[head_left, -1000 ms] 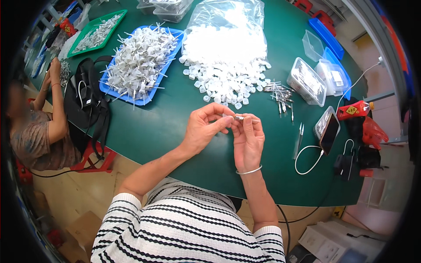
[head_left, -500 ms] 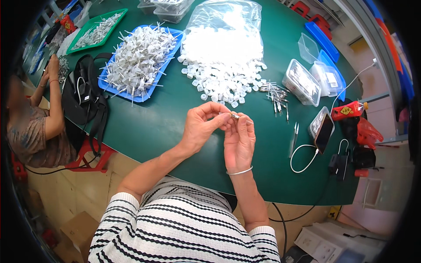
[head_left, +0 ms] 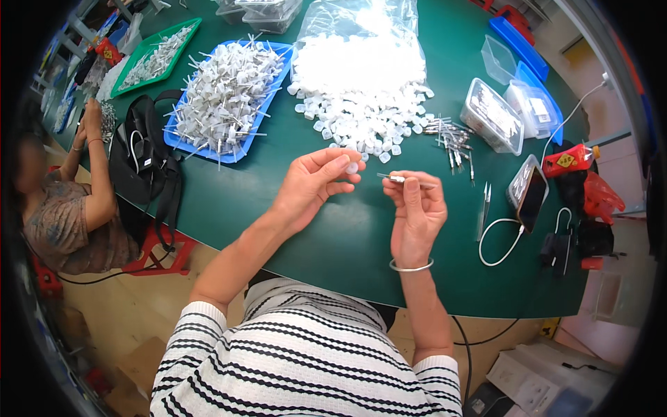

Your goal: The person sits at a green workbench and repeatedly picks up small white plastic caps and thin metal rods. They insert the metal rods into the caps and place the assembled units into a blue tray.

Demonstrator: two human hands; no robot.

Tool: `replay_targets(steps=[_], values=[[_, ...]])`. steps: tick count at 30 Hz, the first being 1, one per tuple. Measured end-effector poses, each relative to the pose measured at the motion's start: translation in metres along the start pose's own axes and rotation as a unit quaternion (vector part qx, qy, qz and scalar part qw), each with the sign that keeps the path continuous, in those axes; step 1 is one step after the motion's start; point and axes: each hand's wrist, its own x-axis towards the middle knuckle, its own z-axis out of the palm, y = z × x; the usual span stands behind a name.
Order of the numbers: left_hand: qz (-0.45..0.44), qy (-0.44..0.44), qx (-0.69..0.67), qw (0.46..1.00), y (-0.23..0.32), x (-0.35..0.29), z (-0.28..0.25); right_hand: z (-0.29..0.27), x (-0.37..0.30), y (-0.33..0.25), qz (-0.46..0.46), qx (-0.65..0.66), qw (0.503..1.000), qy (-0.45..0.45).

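Observation:
Between the thumb and fingers of my left hand (head_left: 313, 182) is a small white plastic cap (head_left: 352, 168). My right hand (head_left: 418, 212) pinches a thin metal pin-like part (head_left: 396, 178), its narrow tip pointing left toward the cap. A gap separates the two pieces. Just beyond my hands lies a heap of loose white caps (head_left: 368, 132), spilling from a clear plastic bag (head_left: 358, 17). Right of the heap is a small pile of similar metal parts (head_left: 453, 144). A blue tray (head_left: 169, 139) at the left holds many white pieces with metal stems.
Tweezers (head_left: 484, 212), a phone (head_left: 532, 201) with a white cable and clear plastic boxes (head_left: 493, 115) lie to the right. A black bag (head_left: 139, 156) rests at the left table edge, near a seated person (head_left: 76, 208). A green tray (head_left: 156, 59) stands farther back.
My hands, which were together around the metal part, are now apart. The right hand has moved right with the metal part; the left holds a white cap. The view has shifted slightly.

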Motion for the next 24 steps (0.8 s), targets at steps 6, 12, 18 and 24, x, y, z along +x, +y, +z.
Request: replay_targets(steps=[6,12,18,24], values=[[-0.079,-0.061,-0.031,0.995,-0.003,0.008,-0.01,0.008,0.008,0.0,-0.101,-0.107,0.987,-0.066],[-0.107,-0.074,-0.045,0.99,-0.016,0.016,-0.018,0.002,0.007,0.009,-0.088,-0.147,0.983,-0.07],[-0.115,-0.042,-0.013,0.992,-0.015,0.017,-0.017,-0.002,0.01,0.012,-0.081,-0.177,0.979,-0.066],[-0.122,-0.036,0.007,0.992,-0.015,0.017,-0.015,-0.003,0.009,0.013,-0.084,-0.194,0.975,-0.065]])
